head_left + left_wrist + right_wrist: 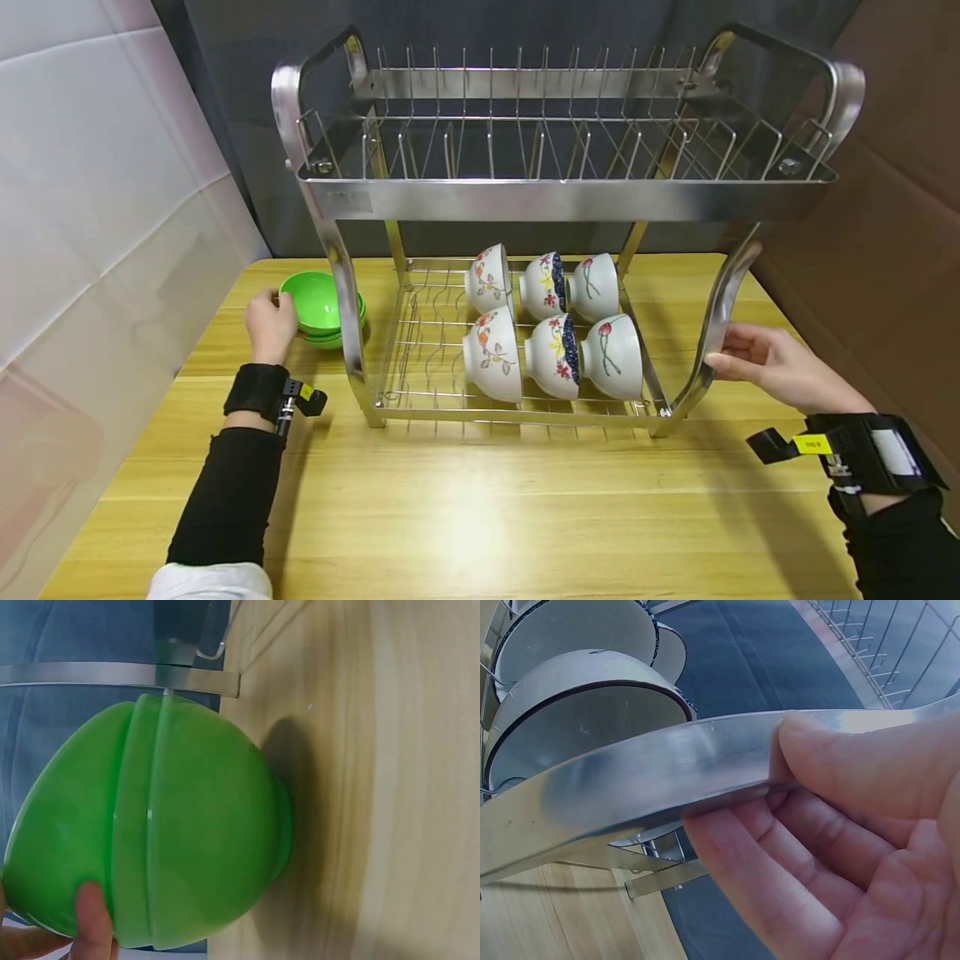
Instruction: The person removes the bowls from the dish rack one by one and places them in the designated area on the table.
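My left hand (pixel 271 327) pinches the rim of a green bowl (pixel 311 300) beside the left leg of a metal dish rack (pixel 495 200). This bowl sits tilted on top of other green bowls; in the left wrist view the thumb presses its outer wall, and the lowest green bowl (pixel 217 825) has its foot on the table. My right hand (pixel 772 362) grips the rack's right front leg (pixel 667 765), thumb on one side and fingers on the other. Several patterned white bowls (pixel 491 354) stand on edge in two rows on the lower shelf.
The rack's upper tier (pixel 487 158) has upright wire dividers and bears no dishes. White sheeting (pixel 112 167) rises at the left and a brown panel (pixel 900 192) at the right. Wooden table (pixel 480 517) surface extends in front of the rack.
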Tool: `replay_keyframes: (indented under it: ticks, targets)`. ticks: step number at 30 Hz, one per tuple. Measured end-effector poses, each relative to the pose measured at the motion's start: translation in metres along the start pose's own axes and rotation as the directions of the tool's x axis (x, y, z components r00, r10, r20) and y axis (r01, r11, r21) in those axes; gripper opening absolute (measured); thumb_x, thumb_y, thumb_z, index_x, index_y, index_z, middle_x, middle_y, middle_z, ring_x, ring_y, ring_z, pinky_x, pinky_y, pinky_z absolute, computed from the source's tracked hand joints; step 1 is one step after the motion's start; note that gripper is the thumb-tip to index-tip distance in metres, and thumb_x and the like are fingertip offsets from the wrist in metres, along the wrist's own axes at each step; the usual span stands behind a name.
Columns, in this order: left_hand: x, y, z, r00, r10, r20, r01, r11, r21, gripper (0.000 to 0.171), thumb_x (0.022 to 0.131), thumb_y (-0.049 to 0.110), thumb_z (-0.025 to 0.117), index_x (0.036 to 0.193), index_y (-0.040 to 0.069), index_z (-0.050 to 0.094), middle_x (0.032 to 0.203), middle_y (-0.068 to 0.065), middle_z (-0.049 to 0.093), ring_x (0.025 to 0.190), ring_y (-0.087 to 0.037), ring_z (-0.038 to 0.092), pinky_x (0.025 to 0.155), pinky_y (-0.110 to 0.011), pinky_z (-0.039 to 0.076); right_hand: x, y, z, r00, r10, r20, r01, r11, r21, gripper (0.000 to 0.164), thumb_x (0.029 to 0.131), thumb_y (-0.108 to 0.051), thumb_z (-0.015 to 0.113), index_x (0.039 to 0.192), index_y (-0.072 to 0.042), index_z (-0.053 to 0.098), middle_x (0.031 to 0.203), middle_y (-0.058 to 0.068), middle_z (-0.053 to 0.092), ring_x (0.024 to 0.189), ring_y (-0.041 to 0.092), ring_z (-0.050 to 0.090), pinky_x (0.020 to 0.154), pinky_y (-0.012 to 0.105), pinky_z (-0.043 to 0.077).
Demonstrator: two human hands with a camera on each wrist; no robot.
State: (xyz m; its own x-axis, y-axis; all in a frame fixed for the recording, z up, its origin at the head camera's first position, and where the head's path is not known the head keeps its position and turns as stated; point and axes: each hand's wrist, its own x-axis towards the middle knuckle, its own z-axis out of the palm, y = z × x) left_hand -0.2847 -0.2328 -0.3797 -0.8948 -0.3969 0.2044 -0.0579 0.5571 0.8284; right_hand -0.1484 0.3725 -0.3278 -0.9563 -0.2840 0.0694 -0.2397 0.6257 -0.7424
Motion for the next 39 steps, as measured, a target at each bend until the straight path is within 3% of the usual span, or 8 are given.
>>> replay_keyframes:
  ticks: [3,5,7,11,16,22,30,39]
  targets:
    - [-0.001,-0.002,0.002,0.999,0.031,-0.018,-0.031,0.999,0.019,0.044,0.106,0.006,0.039,0.129,-0.024,0.062,0.117,-0.043,0.064,0.104,-0.053,0.063,0.066,-0.018,0.043,0.0,0.0,0.001,1.0,0.011,0.002,-0.011,1.0,-0.005,0.013,0.103,0.006,0.062,0.114,0.014,0.061,0.093,-0.024,0.07,0.084,-0.005,0.068,0.074,0.007,0.057]
    - [-0.001,-0.005,0.004,0.998,0.054,-0.033,-0.054,0.998,0.022,0.042,0.105,0.004,0.04,0.122,-0.025,0.065,0.109,-0.044,0.065,0.096,-0.054,0.063,0.063,-0.018,0.043,0.0,0.0,0.001,1.0,0.01,0.004,-0.01,1.0,0.001,0.012,0.103,0.006,0.062,0.114,0.011,0.062,0.093,-0.024,0.07,0.084,-0.005,0.068,0.074,0.007,0.057]
    - [-0.001,-0.008,0.006,0.996,0.072,-0.044,-0.071,0.997,0.027,0.041,0.104,0.002,0.041,0.114,-0.026,0.068,0.102,-0.043,0.065,0.086,-0.051,0.062,0.059,-0.016,0.04,0.0,0.0,0.0,1.0,-0.001,0.004,0.001,1.0,0.017,0.012,0.102,0.007,0.062,0.112,0.002,0.066,0.093,-0.023,0.071,0.084,-0.004,0.068,0.074,0.007,0.057]
    - [-0.002,-0.011,0.008,0.995,0.079,-0.053,-0.077,0.996,0.038,0.039,0.103,0.001,0.041,0.105,-0.025,0.07,0.093,-0.038,0.063,0.073,-0.042,0.058,0.054,-0.012,0.032,-0.001,0.002,-0.001,1.0,-0.029,0.007,0.029,0.998,0.049,0.032,0.102,0.008,0.061,0.109,-0.023,0.069,0.094,-0.021,0.071,0.085,-0.004,0.068,0.075,0.007,0.058]
    - [-0.003,-0.013,0.011,0.996,0.069,-0.054,-0.068,0.997,0.024,0.038,0.103,0.0,0.041,0.088,-0.024,0.065,0.084,-0.027,0.053,0.082,-0.039,0.051,0.069,-0.026,0.034,-0.002,0.002,-0.001,1.0,-0.027,0.011,0.026,0.998,0.052,0.038,0.103,0.007,0.06,0.109,-0.029,0.068,0.095,-0.022,0.071,0.086,-0.005,0.068,0.075,0.007,0.057]
    - [-0.003,-0.015,0.012,0.993,0.083,-0.089,-0.083,0.997,0.005,0.048,0.098,-0.003,0.042,0.051,0.004,0.039,0.066,-0.011,0.034,0.082,-0.037,0.041,0.073,-0.034,0.028,-0.001,0.002,0.0,1.0,-0.023,0.012,0.023,0.998,0.053,0.037,0.104,0.008,0.059,0.109,-0.028,0.067,0.094,-0.022,0.071,0.086,-0.004,0.068,0.075,0.008,0.058]
    - [0.0,-0.018,0.014,0.998,0.003,-0.068,-0.003,1.0,0.004,0.05,0.102,0.003,0.043,0.053,0.012,0.039,0.056,-0.001,0.036,0.061,-0.024,0.038,0.058,-0.028,0.028,-0.001,0.001,0.0,1.0,-0.023,0.014,0.022,0.998,0.064,0.038,0.103,0.008,0.059,0.109,-0.029,0.068,0.094,-0.021,0.071,0.086,-0.004,0.068,0.076,0.008,0.058]
    - [0.001,-0.019,0.014,0.998,-0.052,-0.04,0.052,0.999,-0.014,0.049,0.104,0.006,0.04,0.056,0.014,0.037,0.054,0.004,0.029,0.056,-0.018,0.032,0.056,-0.028,0.026,-0.002,0.0,0.001,1.0,-0.008,0.009,0.007,0.998,0.063,0.037,0.103,0.007,0.06,0.11,-0.028,0.067,0.095,-0.022,0.071,0.086,-0.004,0.068,0.076,0.008,0.057]
